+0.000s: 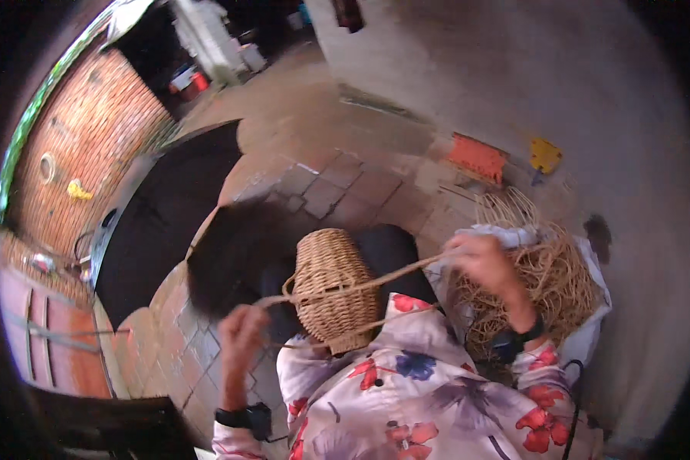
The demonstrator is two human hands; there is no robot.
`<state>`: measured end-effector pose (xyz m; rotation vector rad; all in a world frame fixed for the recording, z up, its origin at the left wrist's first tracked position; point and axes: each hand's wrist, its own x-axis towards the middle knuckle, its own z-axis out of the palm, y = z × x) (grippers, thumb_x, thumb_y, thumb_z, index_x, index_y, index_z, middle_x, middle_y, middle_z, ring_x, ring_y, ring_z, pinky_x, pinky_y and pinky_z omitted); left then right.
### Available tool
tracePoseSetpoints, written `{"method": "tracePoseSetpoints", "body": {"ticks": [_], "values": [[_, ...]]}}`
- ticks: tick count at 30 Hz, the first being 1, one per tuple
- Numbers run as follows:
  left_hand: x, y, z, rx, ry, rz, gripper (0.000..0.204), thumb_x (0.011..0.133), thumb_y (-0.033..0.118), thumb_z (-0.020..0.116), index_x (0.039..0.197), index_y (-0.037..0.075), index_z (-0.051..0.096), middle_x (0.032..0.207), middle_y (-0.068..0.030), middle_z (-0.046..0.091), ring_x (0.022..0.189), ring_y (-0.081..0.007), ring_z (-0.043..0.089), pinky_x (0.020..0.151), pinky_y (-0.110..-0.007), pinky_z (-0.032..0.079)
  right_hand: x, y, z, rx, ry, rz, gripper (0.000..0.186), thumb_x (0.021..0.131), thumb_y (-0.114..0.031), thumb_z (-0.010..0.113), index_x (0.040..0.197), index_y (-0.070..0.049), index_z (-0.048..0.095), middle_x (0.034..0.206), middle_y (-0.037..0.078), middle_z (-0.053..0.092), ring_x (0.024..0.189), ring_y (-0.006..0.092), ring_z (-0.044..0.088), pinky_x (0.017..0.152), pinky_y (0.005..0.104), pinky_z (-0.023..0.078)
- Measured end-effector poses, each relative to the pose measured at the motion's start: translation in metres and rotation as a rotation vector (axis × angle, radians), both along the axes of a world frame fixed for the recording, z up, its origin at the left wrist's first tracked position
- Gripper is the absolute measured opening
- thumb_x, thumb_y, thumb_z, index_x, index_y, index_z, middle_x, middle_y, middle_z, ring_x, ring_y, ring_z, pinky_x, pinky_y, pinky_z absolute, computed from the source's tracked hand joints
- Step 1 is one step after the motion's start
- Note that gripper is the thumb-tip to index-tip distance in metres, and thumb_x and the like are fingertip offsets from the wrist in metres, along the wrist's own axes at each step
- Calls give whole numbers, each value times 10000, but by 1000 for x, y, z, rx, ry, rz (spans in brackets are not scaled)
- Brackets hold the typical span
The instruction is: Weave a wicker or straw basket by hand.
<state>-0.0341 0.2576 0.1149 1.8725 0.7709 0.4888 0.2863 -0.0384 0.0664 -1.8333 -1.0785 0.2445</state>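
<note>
A small woven basket, tan and rounded, rests in my lap between my knees. Across its front runs a long strand of tan fibre cord, pulled nearly straight between my hands. My left hand is closed on the cord's left part, beside the basket's lower left. Higher up, to the right of the basket, my right hand grips the other part. A second stretch of cord hangs lower, across the basket's narrow end. Where the cord joins the basket, I cannot tell.
At my right lies a white sack with a heap of loose tan cords. Beyond it are an orange-red slatted object and a yellow piece by the grey wall. Paving tiles spread ahead; a brick wall stands left.
</note>
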Motion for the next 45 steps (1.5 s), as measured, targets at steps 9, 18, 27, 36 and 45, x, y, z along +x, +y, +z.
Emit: {"method": "tracePoseSetpoints", "body": {"ticks": [9, 18, 27, 36, 45], "values": [[-303, 130, -71, 12, -165, 1267, 248, 860, 284, 586, 882, 51, 670, 731, -34, 606, 577, -103, 452, 551, -258, 394, 92, -66, -23, 133, -204, -728, 162, 921, -146, 547, 998, -35, 638, 888, 41, 636, 868, 131, 573, 802, 283, 456], [-256, 74, -104, -125, 65, 785, 466, 834, 186, 668, 1283, 158, 548, 814, -49, 643, 587, -106, 559, 491, -262, 490, 3, 50, 36, -83, -332, -212, 145, 831, -84, 569, 959, -33, 615, 847, 132, 617, 807, 239, 624, 742, 319, 480], [1, -69, 1, -449, -325, -136, 393, 960, 303, 540, 1274, 66, 534, 1145, -68, 607, 760, -108, 584, 620, -249, 502, -124, 138, 45, -238, -345, 691, 173, 817, -187, 612, 886, -29, 596, 814, 183, 613, 773, 379, 608, 679, 446, 475], [-69, -28, -43, -701, -715, 2, 299, 1009, 305, 423, 971, 30, 533, 695, -52, 543, 582, -127, 539, 547, -264, 480, -71, 124, 44, -189, 215, 645, 163, 827, -109, 620, 910, 17, 684, 748, 102, 647, 702, 177, 617, 636, 303, 459], [-156, -47, -165, -959, -798, 381, 266, 1004, 306, 433, 982, 72, 557, 755, -21, 557, 694, -131, 536, 624, -285, 469, -23, 111, 22, -347, 174, 359, 85, 776, -41, 637, 816, 27, 668, 737, 47, 613, 687, 103, 562, 628, 249, 425]]}}
